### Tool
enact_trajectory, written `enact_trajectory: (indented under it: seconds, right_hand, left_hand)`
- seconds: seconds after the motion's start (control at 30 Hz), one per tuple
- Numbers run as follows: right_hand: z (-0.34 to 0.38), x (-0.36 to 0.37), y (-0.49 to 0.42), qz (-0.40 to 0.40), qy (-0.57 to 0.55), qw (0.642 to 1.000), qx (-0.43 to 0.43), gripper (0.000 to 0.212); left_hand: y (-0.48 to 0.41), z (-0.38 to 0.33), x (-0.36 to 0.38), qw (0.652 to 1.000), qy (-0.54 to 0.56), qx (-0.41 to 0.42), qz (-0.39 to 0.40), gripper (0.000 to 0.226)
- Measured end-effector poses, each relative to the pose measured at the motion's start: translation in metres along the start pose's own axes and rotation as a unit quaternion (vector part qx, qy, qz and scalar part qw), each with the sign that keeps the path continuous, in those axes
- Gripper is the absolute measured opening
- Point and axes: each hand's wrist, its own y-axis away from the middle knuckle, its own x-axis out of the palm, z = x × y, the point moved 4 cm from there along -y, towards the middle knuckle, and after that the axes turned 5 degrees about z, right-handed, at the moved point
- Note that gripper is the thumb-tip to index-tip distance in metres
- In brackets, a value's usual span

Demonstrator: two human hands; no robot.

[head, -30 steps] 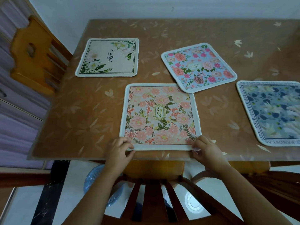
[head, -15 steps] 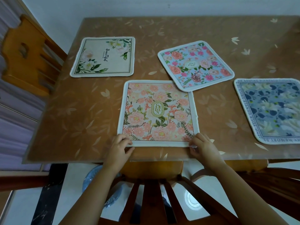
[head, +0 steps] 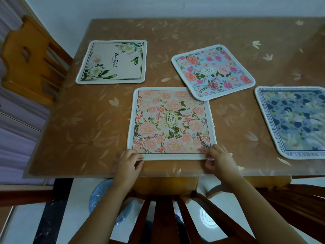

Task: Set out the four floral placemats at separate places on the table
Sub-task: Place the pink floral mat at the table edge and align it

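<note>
Placemats on the tabletop [head: 88, 120] count four, and all lie flat. Since a second ago the pink "Garden" mat [head: 171, 123] has hardly moved; it stays at the near edge, its far right corner under the blue rose mat [head: 213, 72]. The left hand [head: 128, 166] and right hand [head: 220, 160] still pinch its two near corners. The cream mat [head: 112, 62] lies at far left, the navy mat [head: 295, 122] at the right edge. I judge one overlap remains to separate.

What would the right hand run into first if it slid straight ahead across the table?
The right hand already touches the peach mat. Straight beyond, it would likely meet the overlapping pink-and-blue mat, though depth is uncertain.
</note>
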Motion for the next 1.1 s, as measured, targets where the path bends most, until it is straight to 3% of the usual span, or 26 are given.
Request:
enact_trajectory:
  seconds: [0.27,0.6,1.1]
  right_hand:
    - [-0.013,-0.003,0.003,-0.015,0.000,1.000,0.022,0.025]
    - [-0.008,-0.006,0.014,-0.023,0.021,0.999,-0.006,0.020]
    - [-0.007,-0.003,0.011,-0.026,0.011,0.999,0.019,0.022]
  left_hand:
    - [-0.002,-0.008,0.007,0.999,0.000,0.041,-0.013,0.016]
    - [-0.001,-0.005,0.008,0.999,0.001,0.036,-0.012,0.014]
    - [-0.004,-0.007,0.005,0.999,0.005,0.031,-0.015,0.013]
